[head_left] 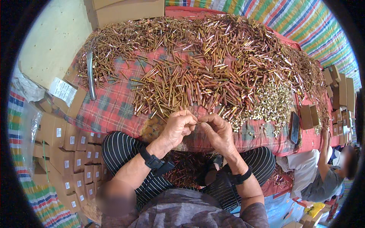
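Observation:
My left hand (176, 128) is closed, its thumb and fingers pinching a thin metal rod (195, 123) low over the near edge of the cloth-covered surface. The fingertips of my right hand (218, 133) are pinched together at the rod's right end. Whatever small part they hold there is hidden by the fingers. Just beyond both hands spreads a big heap of slim copper- and gold-coloured metal rods (197, 81). To the right of it lies a pile of small shiny metal nuts (272, 104).
A red plaid cloth (108, 110) lies under the heap. A curved metal tool (90, 72) rests at its left; a dark phone (294, 127) and an open carton (308, 116) lie right. Stacked labelled boxes (72, 152) stand lower left. Another person (321, 186) sits at right, one arm reaching forward.

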The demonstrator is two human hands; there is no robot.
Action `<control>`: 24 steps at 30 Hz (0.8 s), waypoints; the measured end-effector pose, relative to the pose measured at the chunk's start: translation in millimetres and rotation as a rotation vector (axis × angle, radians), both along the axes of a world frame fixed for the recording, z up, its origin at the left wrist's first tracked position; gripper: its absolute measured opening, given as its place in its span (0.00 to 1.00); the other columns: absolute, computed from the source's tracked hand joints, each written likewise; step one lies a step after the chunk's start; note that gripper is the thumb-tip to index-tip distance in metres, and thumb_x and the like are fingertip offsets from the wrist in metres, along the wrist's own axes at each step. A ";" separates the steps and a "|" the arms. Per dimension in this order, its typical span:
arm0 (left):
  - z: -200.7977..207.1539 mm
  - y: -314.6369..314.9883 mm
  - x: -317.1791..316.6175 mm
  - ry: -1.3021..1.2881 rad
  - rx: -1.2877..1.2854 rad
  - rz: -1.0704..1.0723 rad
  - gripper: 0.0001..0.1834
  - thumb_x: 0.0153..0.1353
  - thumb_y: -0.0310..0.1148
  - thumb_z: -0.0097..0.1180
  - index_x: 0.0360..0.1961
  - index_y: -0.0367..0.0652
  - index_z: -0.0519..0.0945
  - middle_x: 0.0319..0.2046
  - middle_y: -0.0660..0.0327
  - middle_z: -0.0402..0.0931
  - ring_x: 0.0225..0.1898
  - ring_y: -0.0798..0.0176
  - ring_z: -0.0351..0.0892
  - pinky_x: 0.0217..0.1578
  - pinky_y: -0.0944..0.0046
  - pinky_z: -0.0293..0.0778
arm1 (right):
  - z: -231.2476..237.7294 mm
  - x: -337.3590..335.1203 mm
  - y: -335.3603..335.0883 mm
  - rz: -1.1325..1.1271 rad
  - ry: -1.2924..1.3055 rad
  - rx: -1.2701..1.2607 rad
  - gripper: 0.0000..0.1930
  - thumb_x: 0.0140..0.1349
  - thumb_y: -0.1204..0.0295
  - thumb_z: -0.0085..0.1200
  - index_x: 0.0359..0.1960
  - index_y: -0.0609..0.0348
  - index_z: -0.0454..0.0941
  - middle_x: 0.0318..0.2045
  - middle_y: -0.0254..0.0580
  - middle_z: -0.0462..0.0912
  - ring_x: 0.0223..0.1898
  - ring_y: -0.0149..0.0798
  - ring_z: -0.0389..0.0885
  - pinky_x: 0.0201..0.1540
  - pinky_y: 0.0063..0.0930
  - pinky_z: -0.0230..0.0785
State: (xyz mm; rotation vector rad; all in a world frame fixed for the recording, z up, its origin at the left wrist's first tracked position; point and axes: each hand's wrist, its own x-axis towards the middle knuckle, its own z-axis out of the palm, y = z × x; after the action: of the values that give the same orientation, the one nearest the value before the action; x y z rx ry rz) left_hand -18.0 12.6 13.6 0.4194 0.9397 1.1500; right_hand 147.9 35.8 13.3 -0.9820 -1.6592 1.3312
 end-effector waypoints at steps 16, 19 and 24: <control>-4.6 -2.6 3.4 0.170 0.119 -0.043 0.02 0.50 0.22 0.52 0.25 0.40 0.76 0.17 0.66 0.71 0.16 0.77 0.66 0.15 0.79 0.54 | 11.7 -7.4 -5.4 -0.013 -0.155 0.009 0.11 0.62 0.68 0.53 0.29 0.65 0.72 0.22 0.46 0.74 0.22 0.39 0.72 0.25 0.32 0.64; -0.3 -2.3 2.5 0.136 0.089 -0.014 0.03 0.50 0.21 0.52 0.25 0.40 0.76 0.18 0.66 0.71 0.17 0.77 0.66 0.15 0.79 0.54 | 13.8 -5.9 -4.5 -0.031 -0.225 0.299 0.13 0.62 0.67 0.53 0.28 0.65 0.71 0.21 0.46 0.73 0.21 0.39 0.72 0.23 0.33 0.63; -11.9 -2.7 2.6 0.081 0.119 -0.072 0.04 0.50 0.21 0.51 0.24 0.41 0.76 0.19 0.65 0.73 0.16 0.77 0.67 0.16 0.80 0.57 | 9.1 -2.6 -5.6 -0.050 -0.201 0.116 0.11 0.61 0.68 0.54 0.28 0.63 0.73 0.20 0.49 0.72 0.20 0.44 0.71 0.23 0.34 0.64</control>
State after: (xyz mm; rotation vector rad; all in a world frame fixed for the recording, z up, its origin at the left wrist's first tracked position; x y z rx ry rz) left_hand -15.4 9.9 1.8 0.5951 0.9220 1.1333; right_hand 145.3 30.2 22.4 -1.1099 -1.8272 1.1203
